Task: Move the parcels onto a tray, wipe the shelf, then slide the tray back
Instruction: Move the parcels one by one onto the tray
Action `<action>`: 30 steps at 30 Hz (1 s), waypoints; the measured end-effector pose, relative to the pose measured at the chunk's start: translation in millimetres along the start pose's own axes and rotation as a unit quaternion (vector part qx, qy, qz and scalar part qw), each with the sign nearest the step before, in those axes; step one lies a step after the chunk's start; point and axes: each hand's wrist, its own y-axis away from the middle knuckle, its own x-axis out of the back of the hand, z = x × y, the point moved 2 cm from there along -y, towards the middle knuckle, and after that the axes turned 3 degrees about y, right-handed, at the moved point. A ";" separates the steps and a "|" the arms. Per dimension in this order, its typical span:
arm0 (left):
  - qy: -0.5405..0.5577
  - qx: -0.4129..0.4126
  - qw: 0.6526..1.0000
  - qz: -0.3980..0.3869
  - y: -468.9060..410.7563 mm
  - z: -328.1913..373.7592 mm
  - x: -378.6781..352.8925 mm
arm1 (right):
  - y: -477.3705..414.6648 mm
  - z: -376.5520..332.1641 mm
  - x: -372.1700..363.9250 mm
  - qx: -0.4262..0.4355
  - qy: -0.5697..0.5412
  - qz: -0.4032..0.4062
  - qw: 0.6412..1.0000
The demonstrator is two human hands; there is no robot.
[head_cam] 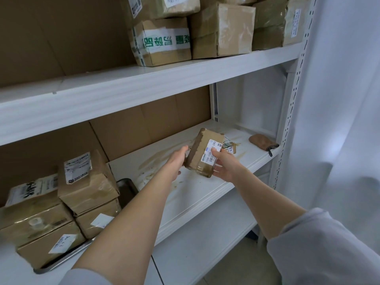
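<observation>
Storeroom: white steel racking (144,99) backed with brown cardboard (154,128).
Right of the grip, a pale curtain (339,120); below, beige floor (236,264).

We are looking into a parcel storeroom. A white metal rack (205,245) fills the view, with a perforated upright (296,95) at the right of the frame. Its upper shelf (123,93) is crowded with taped cardboard parcels (166,42). At lower left, more stacked boxes (86,182) sit on a metal tray (127,190). Nearly every box carries a printed shipping label with barcodes, and the small parcel (203,153) in the centre shows a long number on its label. Flat cardboard sheets (61,38) line the back of the rack. At right, a brown cloth (262,141) lies on the stained middle shelf (205,194).
</observation>
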 end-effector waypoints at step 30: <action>0.043 -0.069 0.994 -0.077 0.0 1.2 15.6 | 2.1 -0.1 -15.5 -0.011 0.029 0.050 0.998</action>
